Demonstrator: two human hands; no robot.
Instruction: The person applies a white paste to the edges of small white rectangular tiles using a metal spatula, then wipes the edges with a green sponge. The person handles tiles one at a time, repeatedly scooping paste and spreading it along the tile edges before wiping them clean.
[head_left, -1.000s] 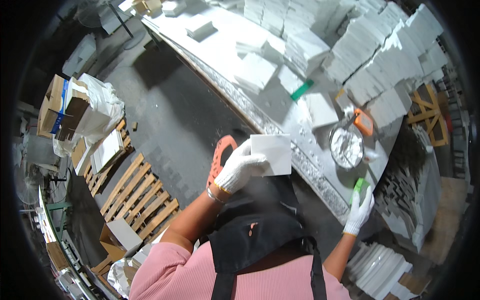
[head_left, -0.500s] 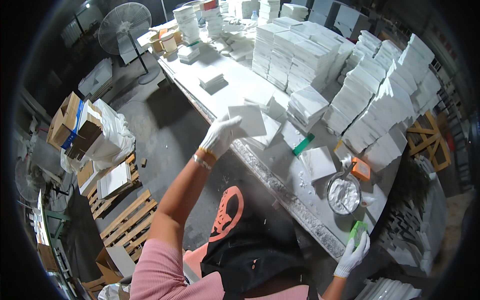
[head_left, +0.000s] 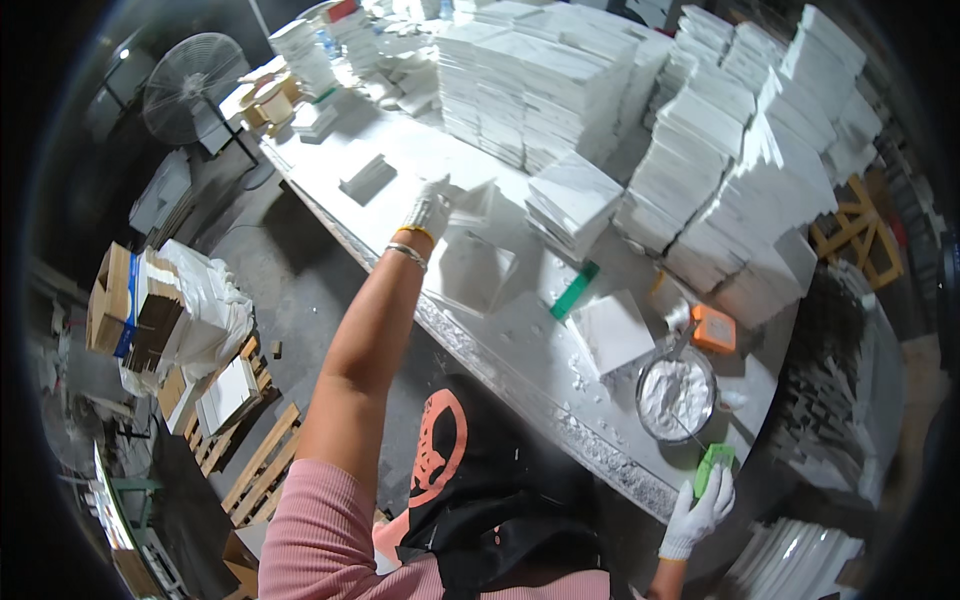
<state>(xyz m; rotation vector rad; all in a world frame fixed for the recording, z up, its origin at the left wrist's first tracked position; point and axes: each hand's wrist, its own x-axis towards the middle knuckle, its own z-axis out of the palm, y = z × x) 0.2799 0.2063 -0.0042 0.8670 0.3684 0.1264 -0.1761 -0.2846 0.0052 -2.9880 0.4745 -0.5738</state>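
Note:
My left hand (head_left: 428,208), in a white knit glove, reaches over the table to a small group of white tiles (head_left: 472,203). Its fingers are blurred against the pale tiles, so whether they grip one is hard to make out. Closer to the table edge lies a short tile stack (head_left: 470,272). My right hand (head_left: 703,508), also gloved, is closed around a green block-shaped tool (head_left: 714,464) at the table's near right corner. Just beyond it stands a clear bowl (head_left: 641,400) of white paste (head_left: 677,398), with a thin stick in it.
A single square tile (head_left: 610,332) lies by a green strip (head_left: 575,290). An orange box (head_left: 714,329) stands beyond the bowl. Tall tile stacks (head_left: 530,90) fill the far side. Left of the table are a fan (head_left: 195,88), wooden pallets (head_left: 262,465) and cartons (head_left: 112,300).
The square tile in my left hand half a second ago no longer shows raised there; the hand has reached farther over the table. My right hand still grips the green tool. The view has shifted.

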